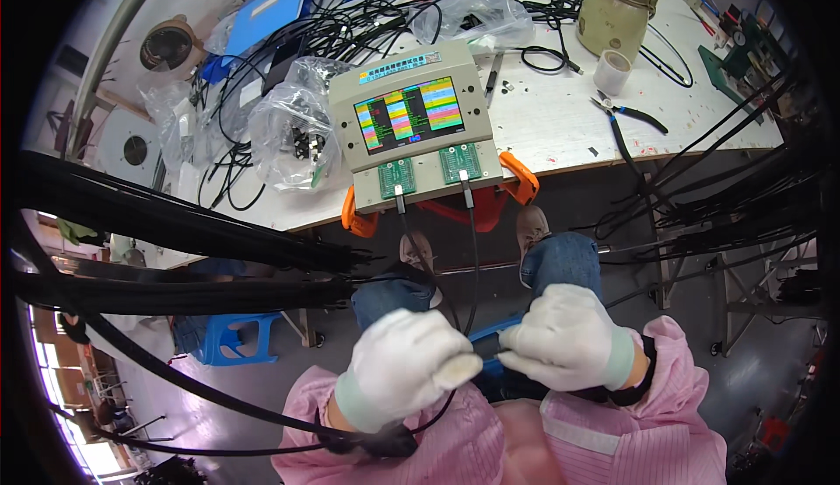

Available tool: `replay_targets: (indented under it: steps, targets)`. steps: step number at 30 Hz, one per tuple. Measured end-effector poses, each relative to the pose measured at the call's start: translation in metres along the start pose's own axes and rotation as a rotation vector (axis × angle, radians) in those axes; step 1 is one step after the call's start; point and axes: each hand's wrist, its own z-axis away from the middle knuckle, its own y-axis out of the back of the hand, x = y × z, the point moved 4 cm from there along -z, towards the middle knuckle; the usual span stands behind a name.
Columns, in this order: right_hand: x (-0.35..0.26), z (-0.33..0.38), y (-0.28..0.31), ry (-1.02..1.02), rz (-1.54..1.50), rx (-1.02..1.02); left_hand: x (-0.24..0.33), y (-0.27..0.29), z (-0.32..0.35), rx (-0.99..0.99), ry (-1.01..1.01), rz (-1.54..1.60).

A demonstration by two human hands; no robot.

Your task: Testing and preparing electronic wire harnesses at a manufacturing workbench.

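Observation:
My left hand (407, 362), in a white glove, is closed on a black cable (475, 258) in front of my lap. Opposite it, my gloved right hand (564, 336) is closed too, its fingertips pinching a dark section of cable in the gap between the hands. Two black leads run down toward my hands from plugs in the green circuit boards (460, 163) on a beige tester (346, 100). Its screen (411, 118) is lit with coloured rows. The cable ends inside my fingers are hidden.
Orange clamps (520, 177) sit at the tester's front corners. Thick bundles of black cable (175, 223) hang at the left, others at the right. On the white table (551, 118) lie pliers (626, 113), tape (612, 72), plastic bags (293, 126), tangled cables and a green jug (617, 8). A blue stool (241, 341) stands left.

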Motion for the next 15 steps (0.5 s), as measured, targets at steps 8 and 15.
replay_targets:
  steps: [8,15]
  targets:
    - [-0.014,0.006,-0.003,0.015,-0.045,-0.213,0.013,-0.006,0.02,-0.094,0.006,0.066]
    - [-0.016,0.006,-0.007,-0.03,-0.113,-0.273,0.011,-0.011,0.019,-0.145,-0.044,0.152]
